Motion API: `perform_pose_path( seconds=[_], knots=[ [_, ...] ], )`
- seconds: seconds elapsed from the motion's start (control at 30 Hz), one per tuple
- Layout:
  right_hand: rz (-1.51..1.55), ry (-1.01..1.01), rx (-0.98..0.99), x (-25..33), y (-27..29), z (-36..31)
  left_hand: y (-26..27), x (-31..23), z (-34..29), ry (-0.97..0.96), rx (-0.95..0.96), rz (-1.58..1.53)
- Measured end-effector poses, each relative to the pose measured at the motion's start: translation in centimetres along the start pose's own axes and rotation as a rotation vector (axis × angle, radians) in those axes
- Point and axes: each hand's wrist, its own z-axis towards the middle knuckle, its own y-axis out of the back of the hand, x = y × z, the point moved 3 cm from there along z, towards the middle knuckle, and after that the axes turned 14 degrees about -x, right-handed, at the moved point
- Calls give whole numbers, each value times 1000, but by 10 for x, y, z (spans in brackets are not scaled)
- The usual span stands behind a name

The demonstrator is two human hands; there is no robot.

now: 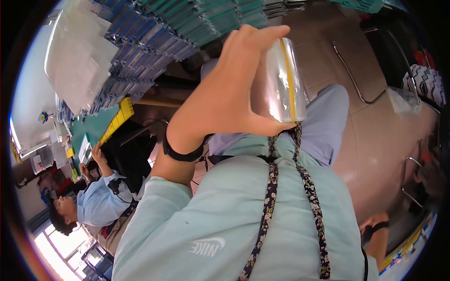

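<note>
My left hand (234, 79), with a dark band at its wrist, is raised in front of my body. Its thumb and fingers grip a shiny, clear plastic packet (280, 84) by opposite ends. The packet bends into a curve, and a yellow stripe runs along it; what is inside, if anything, I cannot make out. Low at the right, my right hand (373, 220) hangs beside my body, also with a dark band at the wrist. It is small and dim there, close to a surface with a colourful edge (408, 243), and its fingers are not clear.
Stacks of blue and green plastic-wrapped packs (154, 37) rise at the far left, with loose clear bags (79, 56) on top. Another person (103, 196) works at a green-topped table (101, 122) on the left. Metal chair legs (351, 75) and a clear bag (403, 100) are at the right.
</note>
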Motion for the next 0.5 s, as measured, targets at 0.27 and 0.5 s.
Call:
perform_pose_path(
  seconds=[0.27,0.5],
  knots=[
    [472,710,-670,227,266,30,12,-54,-19,-111,-66,204],
    [593,1333,-574,371,348,-41,26,-93,-41,-188,-119,179]
  ],
)
